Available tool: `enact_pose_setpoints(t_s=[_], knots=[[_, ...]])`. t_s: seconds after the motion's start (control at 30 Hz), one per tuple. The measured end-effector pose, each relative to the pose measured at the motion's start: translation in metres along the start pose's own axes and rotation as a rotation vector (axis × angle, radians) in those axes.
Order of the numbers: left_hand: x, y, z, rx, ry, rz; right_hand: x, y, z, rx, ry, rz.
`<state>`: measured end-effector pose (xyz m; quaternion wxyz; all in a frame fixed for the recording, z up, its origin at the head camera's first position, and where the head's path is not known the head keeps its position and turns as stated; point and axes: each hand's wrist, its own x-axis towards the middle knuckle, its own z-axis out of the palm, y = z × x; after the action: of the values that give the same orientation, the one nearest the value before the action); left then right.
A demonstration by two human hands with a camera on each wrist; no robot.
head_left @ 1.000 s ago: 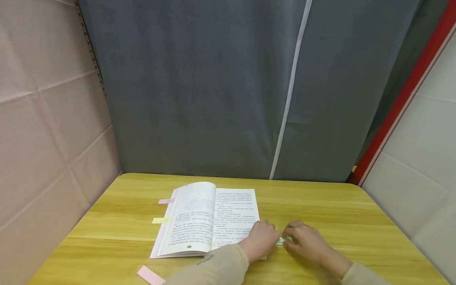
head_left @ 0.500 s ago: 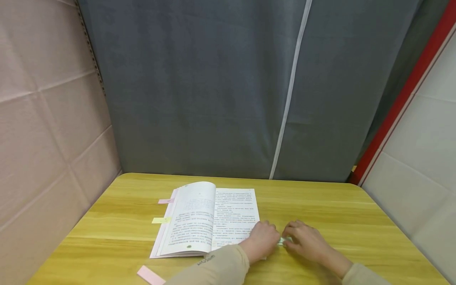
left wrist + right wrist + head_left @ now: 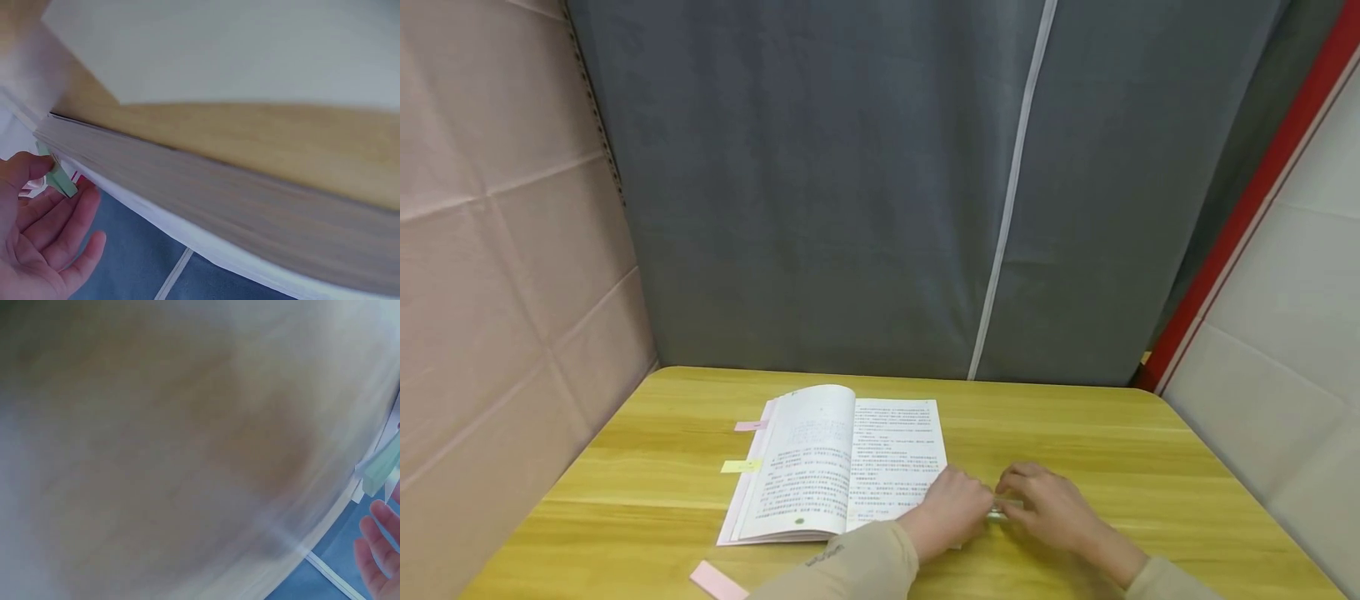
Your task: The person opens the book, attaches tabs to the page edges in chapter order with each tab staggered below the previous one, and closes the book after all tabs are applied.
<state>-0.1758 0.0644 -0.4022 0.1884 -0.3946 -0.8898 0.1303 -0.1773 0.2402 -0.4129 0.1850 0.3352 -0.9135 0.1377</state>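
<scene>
Thumb and fingers of my left hand (image 3: 951,510) (image 3: 47,244) pinch a pad of green sticky notes (image 3: 60,181) (image 3: 380,472) just off the right page's lower right side. My right hand (image 3: 1048,510) (image 3: 384,550) faces it from the right, its thumb and fingertips gripping the other end of the green strip; in the right wrist view the hand is partly cut off. Under my left forearm an open book (image 3: 895,450) lies on the table. A pink tab (image 3: 750,426) and a yellow tab (image 3: 741,466) stick out from its left edge.
A pink strip of sticky notes (image 3: 718,580) lies at the table's front, left of my left sleeve. The wooden table (image 3: 1112,442) is bounded by a grey curtain (image 3: 820,208) behind and pale walls at both sides.
My left hand has shifted slightly to the right, closer to the right hand. The green strip between them shows at a slightly different angle. The book stays put.
</scene>
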Motion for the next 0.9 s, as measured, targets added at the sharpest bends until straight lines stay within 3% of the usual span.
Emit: enact_pose_setpoints(t_s=[0.27,0.47,0.9], knots=[[-0.015,-0.017,-0.005,-0.111,0.032,-0.020,0.008,-0.001,-0.009,-0.018,0.045,-0.004],[-0.028,-0.030,-0.007,-0.130,0.106,-0.038,0.011,-0.003,-0.014,-0.033,0.081,-0.019],[-0.049,-0.050,-0.019,-0.182,0.165,-0.060,0.023,-0.020,-0.021,-0.021,0.131,-0.075]])
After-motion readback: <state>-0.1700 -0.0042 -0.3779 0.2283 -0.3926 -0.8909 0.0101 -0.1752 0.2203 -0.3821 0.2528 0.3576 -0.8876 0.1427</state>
